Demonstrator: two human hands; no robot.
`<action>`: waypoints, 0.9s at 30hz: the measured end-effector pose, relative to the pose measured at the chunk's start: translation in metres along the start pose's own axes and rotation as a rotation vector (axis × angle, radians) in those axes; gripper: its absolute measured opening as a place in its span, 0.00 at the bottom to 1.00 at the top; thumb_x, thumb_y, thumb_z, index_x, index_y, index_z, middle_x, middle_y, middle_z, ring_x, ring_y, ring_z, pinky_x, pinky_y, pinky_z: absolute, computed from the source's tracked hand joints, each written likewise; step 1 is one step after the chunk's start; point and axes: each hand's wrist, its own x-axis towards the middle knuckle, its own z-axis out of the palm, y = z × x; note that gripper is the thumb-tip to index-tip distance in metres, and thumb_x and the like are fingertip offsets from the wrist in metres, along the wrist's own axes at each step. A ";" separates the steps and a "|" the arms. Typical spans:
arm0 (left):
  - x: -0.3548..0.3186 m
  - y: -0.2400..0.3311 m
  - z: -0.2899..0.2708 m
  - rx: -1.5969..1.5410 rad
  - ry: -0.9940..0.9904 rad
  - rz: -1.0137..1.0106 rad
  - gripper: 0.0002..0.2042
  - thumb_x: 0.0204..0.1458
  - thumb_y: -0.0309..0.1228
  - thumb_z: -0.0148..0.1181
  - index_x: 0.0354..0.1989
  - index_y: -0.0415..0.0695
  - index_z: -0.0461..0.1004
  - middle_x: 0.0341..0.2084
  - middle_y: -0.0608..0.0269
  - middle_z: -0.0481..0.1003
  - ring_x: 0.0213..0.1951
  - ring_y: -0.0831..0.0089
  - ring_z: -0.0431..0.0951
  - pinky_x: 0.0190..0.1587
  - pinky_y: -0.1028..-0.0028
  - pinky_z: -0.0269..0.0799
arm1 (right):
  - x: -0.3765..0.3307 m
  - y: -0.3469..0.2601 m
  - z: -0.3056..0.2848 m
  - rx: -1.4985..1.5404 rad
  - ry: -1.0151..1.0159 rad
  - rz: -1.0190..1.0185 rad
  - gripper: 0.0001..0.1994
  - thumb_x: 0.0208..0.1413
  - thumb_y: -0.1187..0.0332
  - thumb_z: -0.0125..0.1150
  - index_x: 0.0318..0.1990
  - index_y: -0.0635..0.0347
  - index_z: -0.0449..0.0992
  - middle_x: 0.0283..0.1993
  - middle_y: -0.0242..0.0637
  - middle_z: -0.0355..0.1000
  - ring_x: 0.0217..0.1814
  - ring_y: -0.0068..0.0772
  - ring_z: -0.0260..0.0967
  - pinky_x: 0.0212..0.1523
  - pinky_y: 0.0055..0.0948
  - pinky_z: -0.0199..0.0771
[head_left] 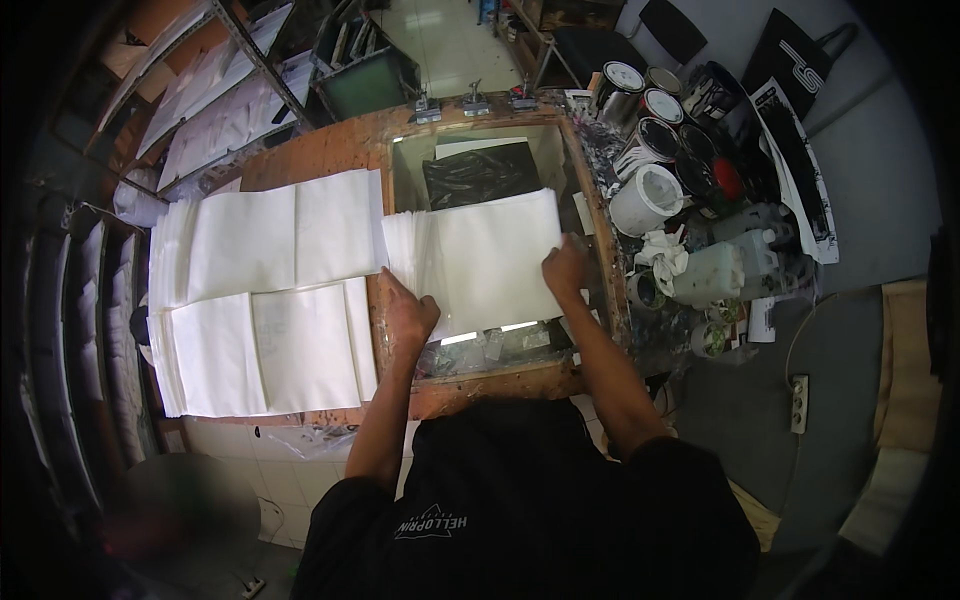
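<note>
A stack of white, cloth-like sheets (490,262) lies over the glass-topped part of the worktable, its left edges fanned in several layers. My right hand (564,266) is closed at the stack's right edge, fingers curled round that side. At the lower left corner of the stack is my left hand (408,315), with a finger stretched out along the edge and the thumb apart. Its remaining fingers are partly hidden. Left of it, overlapping piles of similar white sheets lie in two rows, a far one (245,235) and a near one (312,335).
Metal clamps (474,104) line the glass's far edge, near a black sheet (480,172). Paint cans (660,105), a white tub (646,200) and a translucent jug (720,268) crowd the right side. A rack (245,55) holding sheets stands far left.
</note>
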 end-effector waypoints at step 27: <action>-0.025 0.046 -0.004 -1.785 -0.784 -0.458 0.51 0.58 0.72 0.42 0.72 0.32 0.53 0.68 0.40 0.62 0.65 0.49 0.69 0.67 0.55 0.67 | -0.026 -0.213 -0.256 -0.325 -0.146 -0.873 0.11 0.47 0.70 0.65 0.33 0.71 0.80 0.28 0.59 0.75 0.30 0.57 0.76 0.35 0.45 0.74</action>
